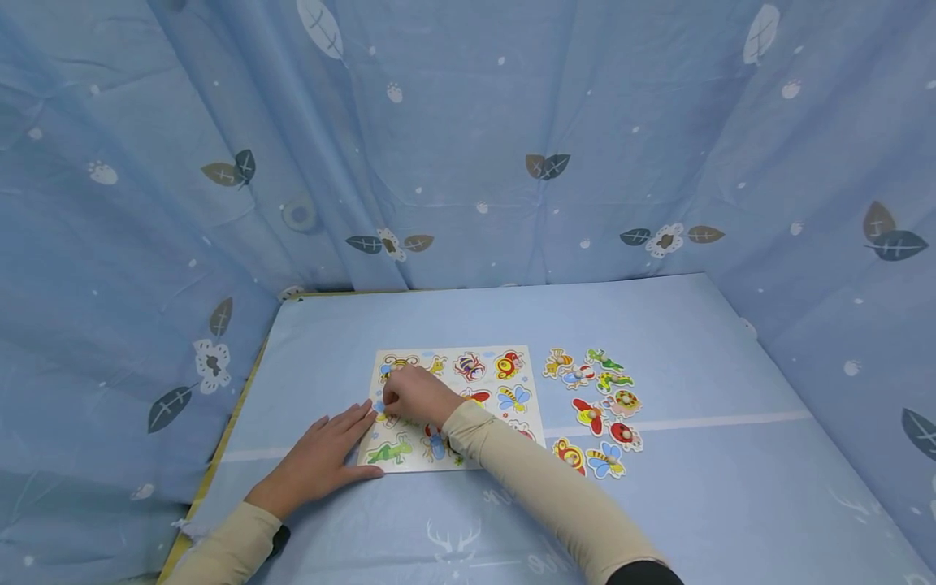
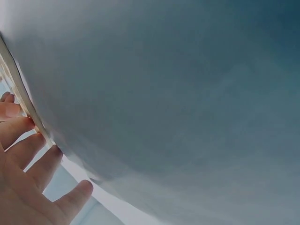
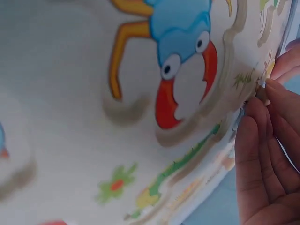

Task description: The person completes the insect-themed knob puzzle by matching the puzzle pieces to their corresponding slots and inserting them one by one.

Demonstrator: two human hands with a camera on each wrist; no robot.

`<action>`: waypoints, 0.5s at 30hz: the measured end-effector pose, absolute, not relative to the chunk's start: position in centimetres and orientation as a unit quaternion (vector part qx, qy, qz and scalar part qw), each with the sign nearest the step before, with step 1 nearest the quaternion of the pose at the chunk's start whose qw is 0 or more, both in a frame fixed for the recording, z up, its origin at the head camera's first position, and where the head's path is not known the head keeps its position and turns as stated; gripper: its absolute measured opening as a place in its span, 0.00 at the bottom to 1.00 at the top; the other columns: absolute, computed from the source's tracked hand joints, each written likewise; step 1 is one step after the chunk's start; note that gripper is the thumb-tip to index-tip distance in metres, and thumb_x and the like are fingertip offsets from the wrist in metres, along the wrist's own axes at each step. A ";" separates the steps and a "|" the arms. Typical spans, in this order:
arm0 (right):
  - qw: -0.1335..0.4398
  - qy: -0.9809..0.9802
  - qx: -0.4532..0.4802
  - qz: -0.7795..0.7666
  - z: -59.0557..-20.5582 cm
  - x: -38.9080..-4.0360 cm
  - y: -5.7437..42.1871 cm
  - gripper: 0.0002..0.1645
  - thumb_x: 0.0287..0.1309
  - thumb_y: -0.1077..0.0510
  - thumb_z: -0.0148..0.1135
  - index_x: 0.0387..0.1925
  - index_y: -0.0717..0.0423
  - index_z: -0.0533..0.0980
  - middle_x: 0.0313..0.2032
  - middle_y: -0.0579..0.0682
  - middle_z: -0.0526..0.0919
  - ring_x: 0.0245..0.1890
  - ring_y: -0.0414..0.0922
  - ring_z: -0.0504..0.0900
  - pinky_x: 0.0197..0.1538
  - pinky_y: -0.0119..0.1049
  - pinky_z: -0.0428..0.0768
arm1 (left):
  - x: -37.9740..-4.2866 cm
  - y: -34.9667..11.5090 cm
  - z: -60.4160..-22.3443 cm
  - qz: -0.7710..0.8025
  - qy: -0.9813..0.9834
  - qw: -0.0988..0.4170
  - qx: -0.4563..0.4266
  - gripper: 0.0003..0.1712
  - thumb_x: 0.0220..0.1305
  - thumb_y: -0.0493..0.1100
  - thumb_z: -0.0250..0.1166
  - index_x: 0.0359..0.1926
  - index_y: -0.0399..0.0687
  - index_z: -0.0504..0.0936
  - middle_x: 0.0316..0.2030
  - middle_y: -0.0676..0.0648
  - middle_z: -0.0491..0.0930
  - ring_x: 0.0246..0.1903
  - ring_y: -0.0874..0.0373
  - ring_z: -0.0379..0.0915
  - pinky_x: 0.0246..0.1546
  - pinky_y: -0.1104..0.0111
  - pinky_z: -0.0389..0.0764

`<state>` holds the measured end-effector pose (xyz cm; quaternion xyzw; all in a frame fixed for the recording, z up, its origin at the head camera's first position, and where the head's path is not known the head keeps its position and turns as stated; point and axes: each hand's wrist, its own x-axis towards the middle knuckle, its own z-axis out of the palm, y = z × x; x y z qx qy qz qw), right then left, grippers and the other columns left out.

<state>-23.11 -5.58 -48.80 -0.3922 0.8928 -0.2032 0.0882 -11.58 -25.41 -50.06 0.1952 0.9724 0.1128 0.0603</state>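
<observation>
A white puzzle board [image 1: 537,431] printed with cartoon insects lies on the table; the right wrist view shows the board [image 3: 70,122] close up, with a blue, red-clawed insect. My right hand [image 1: 424,396] reaches over its left part. There the thumb and fingertips [image 3: 273,86] pinch the small knob [image 3: 262,95] of a puzzle piece, most of which the hand hides. My left hand [image 1: 322,455] lies flat and spread at the board's left edge, its fingertips [image 2: 55,152] right at that edge and the thumb near the lower left corner.
Several loose knobbed insect pieces lie right of the board, among them a ladybug [image 1: 625,436], a blue-winged bee [image 1: 605,461], a red-winged insect [image 1: 587,414] and a green grasshopper [image 1: 603,359]. A blue patterned cloth [image 1: 468,211] hangs behind and along both sides of the table [image 1: 702,487].
</observation>
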 end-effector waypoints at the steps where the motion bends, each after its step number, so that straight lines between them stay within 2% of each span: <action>1: 0.093 0.892 -0.387 -0.212 -48.8 -23.1 -5.5 0.04 0.64 0.53 0.72 0.35 0.45 0.90 0.33 0.38 0.89 0.30 0.29 0.80 0.38 0.21 0.79 | -11.6 -25.4 -50.0 0.112 0.972 0.060 0.196 0.58 0.59 0.79 0.61 0.78 0.46 0.65 0.79 0.44 0.61 0.76 0.41 0.61 0.68 0.33 0.66; 6: 0.110 0.888 -0.359 -0.266 -49.3 -23.0 -5.1 0.04 0.64 0.52 0.73 0.34 0.46 0.90 0.32 0.37 0.87 0.31 0.29 0.79 0.38 0.22 0.79 | -11.6 -25.3 -50.0 0.111 0.973 0.065 0.191 0.58 0.59 0.80 0.61 0.78 0.47 0.65 0.79 0.44 0.61 0.77 0.41 0.61 0.68 0.33 0.66; 15: 0.105 0.881 -0.360 -0.288 -49.7 -23.0 -5.1 0.05 0.63 0.53 0.74 0.32 0.47 0.90 0.30 0.37 0.87 0.30 0.29 0.78 0.35 0.21 0.77 | -11.6 -25.2 -49.9 0.107 0.974 0.069 0.186 0.59 0.58 0.81 0.59 0.78 0.47 0.65 0.79 0.44 0.61 0.77 0.41 0.61 0.68 0.32 0.65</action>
